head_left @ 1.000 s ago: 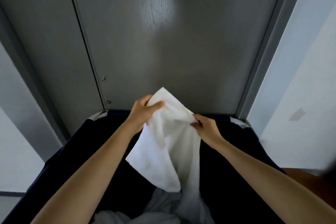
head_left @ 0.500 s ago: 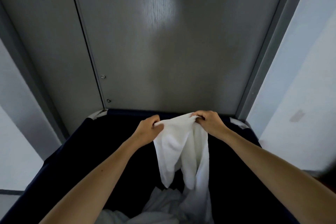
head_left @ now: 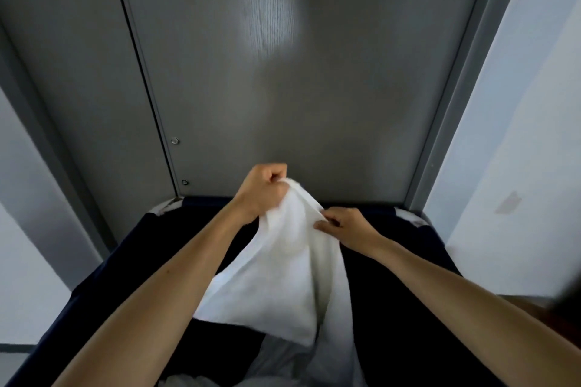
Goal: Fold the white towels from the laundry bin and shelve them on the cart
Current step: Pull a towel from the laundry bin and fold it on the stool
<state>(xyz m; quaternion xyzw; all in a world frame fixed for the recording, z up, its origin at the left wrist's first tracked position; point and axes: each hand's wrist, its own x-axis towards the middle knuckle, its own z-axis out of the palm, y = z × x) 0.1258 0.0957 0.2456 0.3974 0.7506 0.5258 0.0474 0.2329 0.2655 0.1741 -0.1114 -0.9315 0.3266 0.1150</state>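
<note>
White terry cloth fills the middle of the head view: one towel [head_left: 283, 276], held up over one dark navy laundry bin [head_left: 408, 292] by my two hands. My left hand [head_left: 262, 190] is clenched into a fist around the towel's top corner, which is the highest point of the cloth. My right hand [head_left: 344, 225] sits lower and to the right, pinching the towel's edge between thumb and fingertips. Behind the bin stands one grey door [head_left: 283, 88] with two small round screws [head_left: 175, 141] near its left seam, one above the other. Two pale corner pieces [head_left: 168, 205] show at the far ends of the bin's rim.

The towel's lower end runs out of the bottom of the picture, so I cannot see where it stops. Down in the bin lies more pale cloth [head_left: 276, 361]; it is dim and partly behind the towel, and I cannot count the pieces. A brown and dark blur [head_left: 540, 308] at the right edge is too smeared to name.

The towel hangs loose and unfolded, in two long drooping flaps with a deep crease between them. The left flap is wider, with a slanted lower edge.
</note>
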